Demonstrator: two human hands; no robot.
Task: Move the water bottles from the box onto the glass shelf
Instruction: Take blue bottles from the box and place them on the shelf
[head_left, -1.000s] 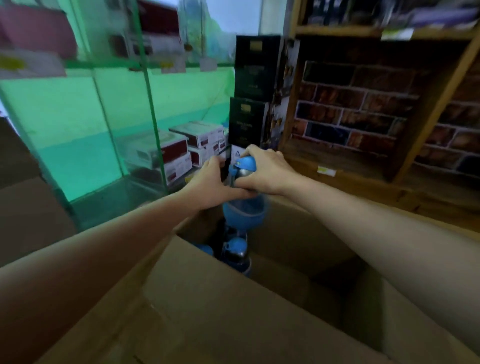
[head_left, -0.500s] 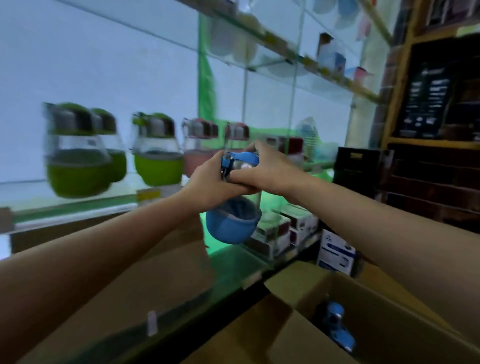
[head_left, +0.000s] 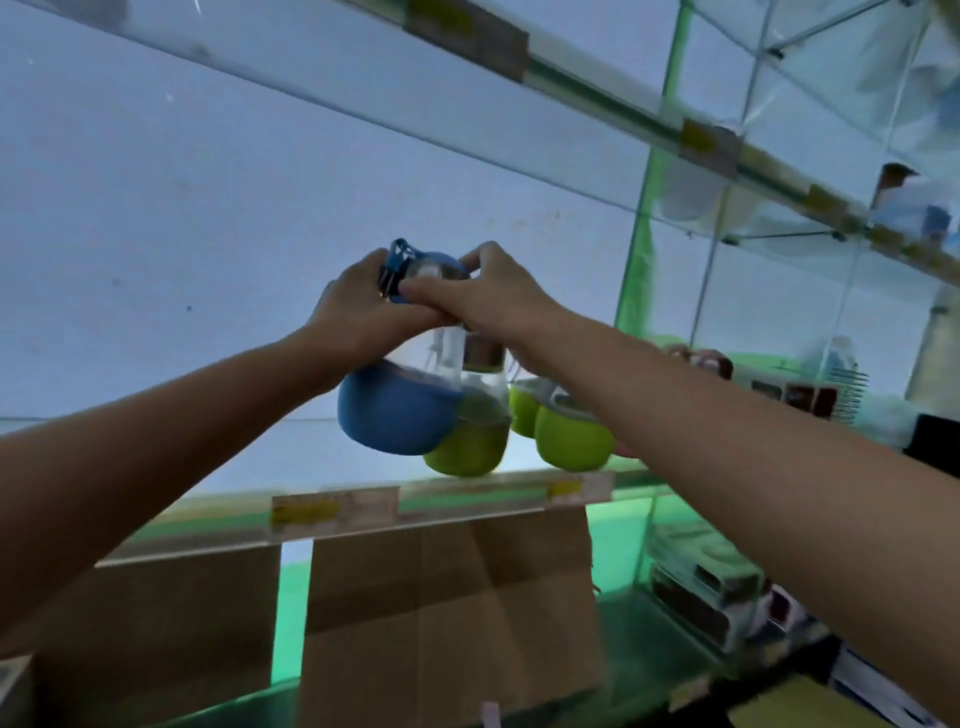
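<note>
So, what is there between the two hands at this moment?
In the head view, the blue bottle: its cap sits between the left hand and right hand, which both grip it above the glass shelf.

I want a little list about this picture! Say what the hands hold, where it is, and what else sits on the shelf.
held thing: blue-bottomed water bottle, tilted
left hand: grips the bottle's top
right hand: grips the top too
where: in the air, above the glass shelf, not set down
on the shelf: green-bottomed bottles
under the shelf: cardboard
</note>
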